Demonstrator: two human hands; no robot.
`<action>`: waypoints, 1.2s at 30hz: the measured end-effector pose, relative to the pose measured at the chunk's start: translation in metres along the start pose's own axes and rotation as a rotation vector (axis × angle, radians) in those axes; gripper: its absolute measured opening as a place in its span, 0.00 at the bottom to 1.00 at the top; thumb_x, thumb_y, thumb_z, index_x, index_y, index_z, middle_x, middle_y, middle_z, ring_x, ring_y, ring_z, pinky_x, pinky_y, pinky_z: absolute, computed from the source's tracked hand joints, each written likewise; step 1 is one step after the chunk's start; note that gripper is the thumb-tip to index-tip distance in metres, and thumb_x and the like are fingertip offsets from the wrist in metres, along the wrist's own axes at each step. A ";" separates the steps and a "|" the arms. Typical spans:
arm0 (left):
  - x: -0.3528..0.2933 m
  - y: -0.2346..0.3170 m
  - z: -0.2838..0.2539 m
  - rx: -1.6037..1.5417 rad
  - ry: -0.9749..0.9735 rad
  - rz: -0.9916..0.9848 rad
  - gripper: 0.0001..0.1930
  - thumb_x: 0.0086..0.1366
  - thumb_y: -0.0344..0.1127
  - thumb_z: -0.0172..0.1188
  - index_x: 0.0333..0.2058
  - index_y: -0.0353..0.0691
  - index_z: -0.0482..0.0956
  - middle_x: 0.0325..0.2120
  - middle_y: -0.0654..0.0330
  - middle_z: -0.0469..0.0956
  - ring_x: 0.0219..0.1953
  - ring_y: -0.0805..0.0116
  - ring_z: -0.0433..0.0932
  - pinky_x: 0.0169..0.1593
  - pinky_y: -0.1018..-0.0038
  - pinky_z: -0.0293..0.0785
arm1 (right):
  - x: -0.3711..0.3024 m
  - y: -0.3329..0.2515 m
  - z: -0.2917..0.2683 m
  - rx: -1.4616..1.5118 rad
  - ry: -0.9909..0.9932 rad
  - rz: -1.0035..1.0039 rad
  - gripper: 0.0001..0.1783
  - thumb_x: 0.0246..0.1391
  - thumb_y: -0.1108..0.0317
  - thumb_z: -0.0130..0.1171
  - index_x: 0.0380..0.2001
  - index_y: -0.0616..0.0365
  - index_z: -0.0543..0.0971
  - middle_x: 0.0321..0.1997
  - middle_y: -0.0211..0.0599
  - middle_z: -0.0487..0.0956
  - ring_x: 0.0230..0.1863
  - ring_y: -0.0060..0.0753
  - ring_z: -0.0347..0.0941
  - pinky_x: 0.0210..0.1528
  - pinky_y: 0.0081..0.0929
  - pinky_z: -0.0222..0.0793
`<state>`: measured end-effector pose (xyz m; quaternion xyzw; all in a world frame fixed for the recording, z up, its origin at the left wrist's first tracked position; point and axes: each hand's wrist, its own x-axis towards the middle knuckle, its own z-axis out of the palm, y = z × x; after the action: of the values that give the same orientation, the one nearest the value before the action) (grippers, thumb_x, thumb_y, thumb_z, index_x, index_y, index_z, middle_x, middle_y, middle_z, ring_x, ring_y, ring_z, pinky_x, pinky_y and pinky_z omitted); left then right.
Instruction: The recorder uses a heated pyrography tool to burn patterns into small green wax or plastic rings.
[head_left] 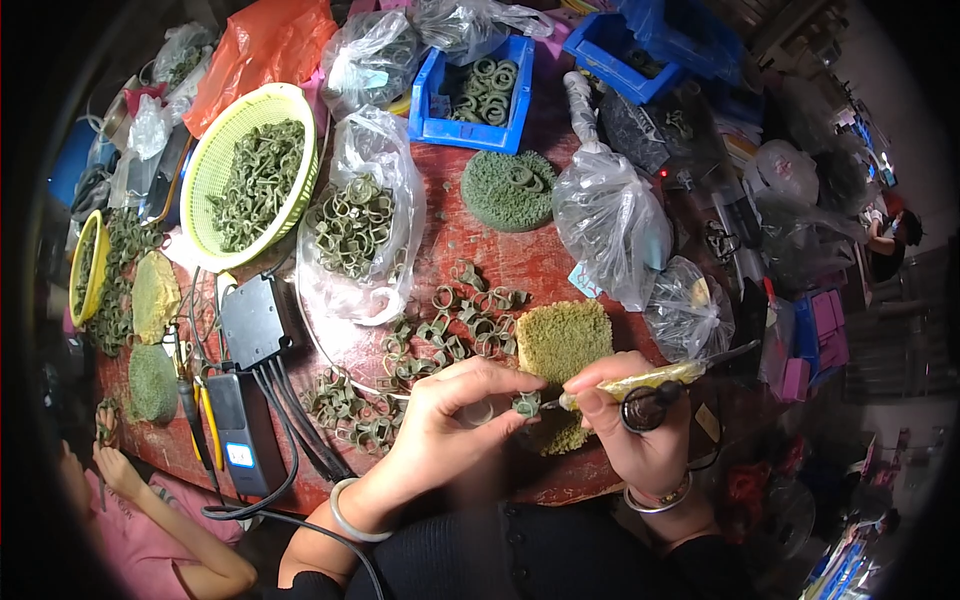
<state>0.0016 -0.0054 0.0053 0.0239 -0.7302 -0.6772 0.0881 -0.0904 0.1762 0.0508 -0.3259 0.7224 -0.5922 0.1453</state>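
Note:
My left hand (455, 415) pinches a small green ring (526, 404) between thumb and fingertips. Closed around a yellow-wrapped pen-like tool (650, 379), my right hand (640, 430) brings its tip close to the ring; whether they touch I cannot tell. The tool's thin metal other end points up to the right. A black rounded piece (648, 408) shows at the right fingers, its kind unclear. Beneath both hands sits a yellow-green spongy block (565, 340). Loose green rings (465, 320) lie scattered on the red worn table just beyond my left hand.
A yellow-green basket (190, 200) and an open plastic bag (400, 190) hold many rings. Blue bins (420, 130), a round green pad (500, 205) and knotted bags (612, 225) stand farther back. Left are a black box (255, 320) with cables and a person in pink (150, 540).

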 end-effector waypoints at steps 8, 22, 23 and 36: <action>0.001 0.001 -0.001 0.037 0.009 0.029 0.17 0.51 0.19 0.66 0.42 0.37 0.83 0.36 0.56 0.81 0.39 0.66 0.80 0.43 0.73 0.75 | -0.003 0.002 -0.001 0.066 -0.021 0.050 0.04 0.54 0.75 0.61 0.31 0.65 0.80 0.36 0.39 0.82 0.30 0.32 0.79 0.32 0.26 0.72; 0.001 0.004 -0.001 0.034 0.033 -0.006 0.17 0.51 0.19 0.65 0.42 0.37 0.83 0.35 0.57 0.81 0.37 0.66 0.79 0.41 0.73 0.75 | -0.003 0.001 -0.002 -0.023 0.033 0.062 0.08 0.60 0.69 0.60 0.31 0.65 0.79 0.31 0.36 0.80 0.23 0.15 0.70 0.25 0.14 0.65; 0.000 0.003 -0.001 0.018 0.023 -0.027 0.17 0.52 0.19 0.65 0.42 0.37 0.83 0.35 0.58 0.81 0.38 0.68 0.79 0.41 0.74 0.74 | -0.002 0.002 -0.002 -0.023 0.035 0.060 0.08 0.60 0.69 0.60 0.31 0.65 0.79 0.31 0.36 0.80 0.23 0.15 0.70 0.25 0.14 0.65; -0.003 0.005 0.001 -0.463 0.045 -0.347 0.17 0.61 0.20 0.61 0.49 0.36 0.76 0.35 0.62 0.79 0.34 0.79 0.80 0.33 0.84 0.78 | -0.009 0.008 -0.001 0.150 0.105 0.049 0.07 0.52 0.78 0.65 0.35 0.65 0.80 0.39 0.41 0.82 0.38 0.29 0.78 0.41 0.24 0.73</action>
<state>0.0050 -0.0035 0.0095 0.1424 -0.5392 -0.8300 -0.0098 -0.0866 0.1838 0.0421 -0.2648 0.6905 -0.6571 0.1458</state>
